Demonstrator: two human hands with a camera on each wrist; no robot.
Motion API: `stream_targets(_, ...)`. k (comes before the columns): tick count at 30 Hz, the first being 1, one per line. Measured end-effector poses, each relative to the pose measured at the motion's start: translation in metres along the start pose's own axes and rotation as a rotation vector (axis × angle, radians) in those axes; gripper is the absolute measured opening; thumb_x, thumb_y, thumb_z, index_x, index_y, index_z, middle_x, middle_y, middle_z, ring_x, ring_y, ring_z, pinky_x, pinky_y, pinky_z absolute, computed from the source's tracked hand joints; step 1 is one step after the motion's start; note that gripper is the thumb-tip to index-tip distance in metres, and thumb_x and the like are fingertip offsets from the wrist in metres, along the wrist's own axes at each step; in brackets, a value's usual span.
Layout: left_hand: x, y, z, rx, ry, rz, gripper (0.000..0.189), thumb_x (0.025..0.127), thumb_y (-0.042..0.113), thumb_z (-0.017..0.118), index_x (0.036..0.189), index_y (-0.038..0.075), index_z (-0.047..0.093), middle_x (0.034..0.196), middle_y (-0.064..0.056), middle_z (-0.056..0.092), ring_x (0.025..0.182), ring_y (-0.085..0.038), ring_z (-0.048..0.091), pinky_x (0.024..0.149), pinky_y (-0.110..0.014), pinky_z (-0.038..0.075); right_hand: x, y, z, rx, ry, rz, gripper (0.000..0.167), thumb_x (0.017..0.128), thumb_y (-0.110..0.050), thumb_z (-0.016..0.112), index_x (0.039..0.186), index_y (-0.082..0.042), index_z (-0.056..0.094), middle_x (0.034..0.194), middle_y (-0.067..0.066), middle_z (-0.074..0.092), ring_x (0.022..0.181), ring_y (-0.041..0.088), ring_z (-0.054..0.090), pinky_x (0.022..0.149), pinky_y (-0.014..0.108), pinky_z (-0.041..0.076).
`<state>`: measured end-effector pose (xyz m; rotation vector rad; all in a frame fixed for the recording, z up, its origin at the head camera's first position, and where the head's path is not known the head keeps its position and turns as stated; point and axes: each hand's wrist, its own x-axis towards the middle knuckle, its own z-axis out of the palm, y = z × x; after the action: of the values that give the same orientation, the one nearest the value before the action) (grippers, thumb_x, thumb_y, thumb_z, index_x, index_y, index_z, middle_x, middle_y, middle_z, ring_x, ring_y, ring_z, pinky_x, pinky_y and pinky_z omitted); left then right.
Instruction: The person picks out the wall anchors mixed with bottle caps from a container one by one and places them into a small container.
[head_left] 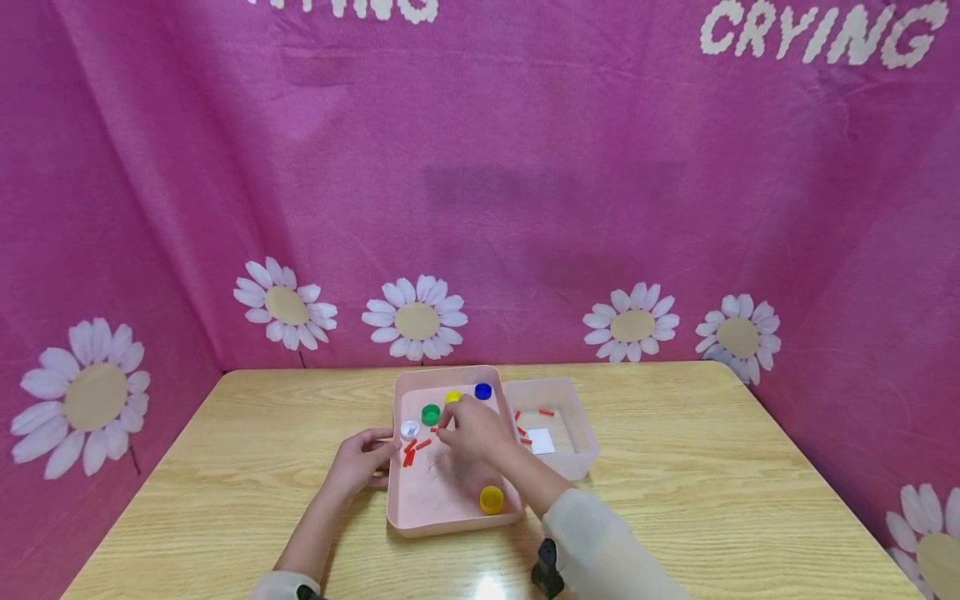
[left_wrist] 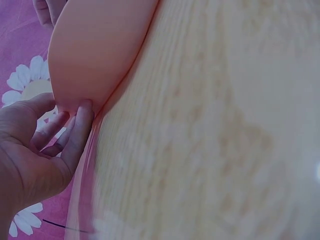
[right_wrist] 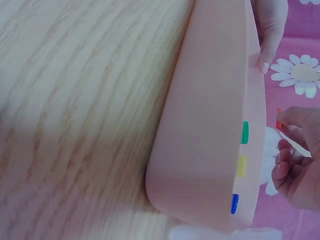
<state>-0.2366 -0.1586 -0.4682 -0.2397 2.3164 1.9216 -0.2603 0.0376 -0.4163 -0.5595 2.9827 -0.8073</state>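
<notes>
A shallow pink tray (head_left: pixel 442 523) lies on the table. My left hand (head_left: pixel 358 461) holds it at the left side, thumb over the rim and fingers against the outer wall (left_wrist: pixel 100 55). Above the tray, my right hand (head_left: pixel 474 429) pinches a small red stick (right_wrist: pixel 279 118) between thumb and fingertip. Several loose red sticks (head_left: pixel 423 443) lie in the tray's left part. A white cap (head_left: pixel 409 430), a green cap (head_left: pixel 431 414), a yellow cap (head_left: pixel 453 397) and a blue cap (head_left: pixel 483 391) form a slanted row. One more yellow cap (head_left: pixel 491 500) sits near the front right corner.
A translucent plastic box (head_left: pixel 577 417) stands right beside the tray, partly behind my right forearm. Inside it are several red sticks (head_left: pixel 547 412) and a white square piece (head_left: pixel 541 441). A pink cloth with daisies (head_left: pixel 525 208) hangs behind the wooden table (head_left: pixel 712 483).
</notes>
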Motion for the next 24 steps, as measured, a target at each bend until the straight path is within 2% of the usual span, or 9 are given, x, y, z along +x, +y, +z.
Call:
stream_targets(4,0.000,0.000,0.000,0.007,0.002,0.000,0.038,0.091,0.014,0.059,0.124,-0.003,0.053,0.109,-0.021,0.061,0.073,-0.015,0.062,0.060,-0.034,0.059,-0.001,0.001,-0.006,-0.017,0.027,-0.038,0.007,0.082,-0.021,0.069,0.079,-0.015,0.068,0.082,0.002,0.059,0.069,0.010,0.046,0.062,0.020,0.040)
stream_targets(9,-0.001,0.001,0.000,0.011,-0.003,-0.003,0.038,0.091,0.015,0.058,0.125,-0.002,0.053,0.110,-0.022,0.061,0.074,-0.015,0.062,0.060,-0.034,0.059,-0.004,0.001,-0.015,-0.048,0.058,-0.082,0.009,0.082,-0.023,0.069,0.079,-0.015,0.068,0.071,-0.003,0.056,0.069,0.009,0.045,0.065,0.022,0.040)
stream_targets(12,0.000,0.000,0.000,0.009,-0.007,-0.007,0.038,0.091,0.015,0.058,0.125,-0.003,0.053,0.111,-0.022,0.061,0.075,-0.015,0.062,0.060,-0.035,0.059,-0.006,0.001,-0.020,-0.049,0.060,-0.076,0.009,0.083,-0.024,0.070,0.079,-0.015,0.068,0.070,-0.005,0.054,0.070,0.010,0.045,0.068,0.023,0.040)
stream_targets(18,-0.001,0.002,-0.002,-0.019,-0.031,0.012,0.041,0.090,0.018,0.061,0.124,-0.004,0.052,0.104,-0.019,0.061,0.075,-0.016,0.062,0.060,-0.033,0.059,-0.010,0.005,-0.026,0.007,0.036,-0.031,0.008,0.084,-0.024,0.069,0.083,-0.016,0.067,0.074,-0.003,0.051,0.071,0.011,0.046,0.057,0.019,0.043)
stream_targets(21,-0.001,0.002,-0.002,-0.035,-0.042,0.031,0.042,0.089,0.018,0.062,0.122,-0.006,0.052,0.103,-0.020,0.061,0.074,-0.016,0.062,0.060,-0.034,0.060,-0.012,0.009,-0.028,0.001,0.046,-0.047,0.008,0.084,-0.023,0.069,0.083,-0.015,0.066,0.071,-0.003,0.051,0.069,0.011,0.046,0.056,0.019,0.041)
stream_targets(24,0.000,0.001,-0.001,-0.030,-0.033,0.020,0.041,0.090,0.017,0.061,0.123,-0.005,0.052,0.106,-0.021,0.061,0.075,-0.016,0.064,0.061,-0.034,0.060,-0.014,0.014,-0.029,-0.002,0.052,-0.065,0.008,0.084,-0.022,0.069,0.082,-0.015,0.065,0.069,-0.003,0.051,0.065,0.011,0.045,0.054,0.020,0.040)
